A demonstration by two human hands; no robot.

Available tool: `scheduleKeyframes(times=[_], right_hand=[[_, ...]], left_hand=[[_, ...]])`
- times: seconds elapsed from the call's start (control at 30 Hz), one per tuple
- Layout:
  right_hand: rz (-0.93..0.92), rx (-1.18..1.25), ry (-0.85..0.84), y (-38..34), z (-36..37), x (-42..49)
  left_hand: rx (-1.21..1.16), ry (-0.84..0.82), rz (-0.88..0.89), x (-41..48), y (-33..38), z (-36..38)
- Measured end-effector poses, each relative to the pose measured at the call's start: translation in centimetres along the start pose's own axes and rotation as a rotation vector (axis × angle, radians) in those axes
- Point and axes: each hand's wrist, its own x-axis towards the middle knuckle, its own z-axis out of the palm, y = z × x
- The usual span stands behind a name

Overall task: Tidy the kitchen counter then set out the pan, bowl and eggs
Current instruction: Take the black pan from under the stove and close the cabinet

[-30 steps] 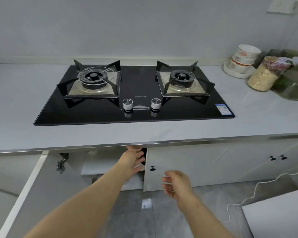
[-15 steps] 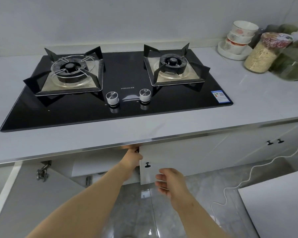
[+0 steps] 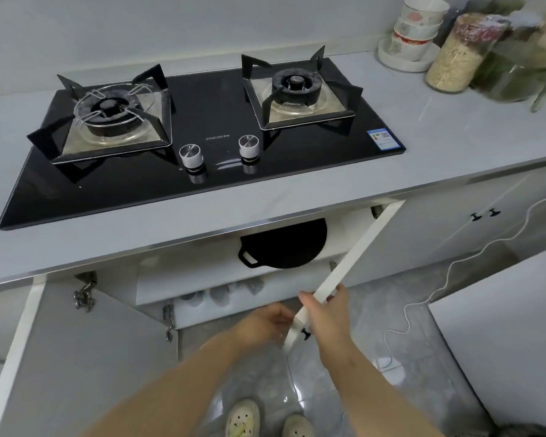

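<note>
Gripping open cabinet door (image 3: pixel 355 250) edge: right hand (image 3: pixel 327 315), fingers curled round; left hand (image 3: pixel 264 323) beside door, blurred, grasp unclear.

Home kitchen; gas hob (image 3: pixel 202 134) in grey counter (image 3: pixel 454 127); stacked bowls (image 3: pixel 418 26); cabinets (image 3: pixel 454 222) below

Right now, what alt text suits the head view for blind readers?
The right hand grips the edge of an open cabinet door below the stove, the left hand beside it. Inside, a black pan lies on a shelf.
</note>
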Motion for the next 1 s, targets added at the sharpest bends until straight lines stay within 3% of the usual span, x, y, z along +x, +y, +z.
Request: scheduleKeyframes(times=[0.13, 0.27, 0.43, 0.57, 0.77, 0.9, 1.0], right_hand=[[-0.054, -0.162, 0.085, 1.3, -3.9, -1.3], [-0.094, -0.246, 0.120, 2.1, -8.7, -2.3], [-0.120, -0.535, 0.314, 3.2, -16.3, -2.3], [-0.092, -0.635, 0.453, 3.7, -21.4, -1.8], [-0.130, -0.867, 0.583, 3.8, -20.7, -1.9], [-0.273, -0.944, 0.410, 2.9, -18.0, -1.7], [-0.218, -0.796, 0.212, 2.5, -15.4, -0.6]], left_hand=[[0.166, -0.201, -0.102, 0.1, 1.8, 3.1], [0.172, -0.082, -0.084, 1.3, 4.3, 8.4], [0.144, -0.103, -0.099, 1.2, 6.3, 13.4], [0.174, -0.031, -0.113, 1.5, 6.2, 15.4], [0.138, 0.046, -0.100, 2.3, 6.4, 15.7], [0.109, 0.100, -0.089, 2.8, 6.1, 14.1], [0.048, 0.146, -0.114, 3.3, 5.4, 12.2]])
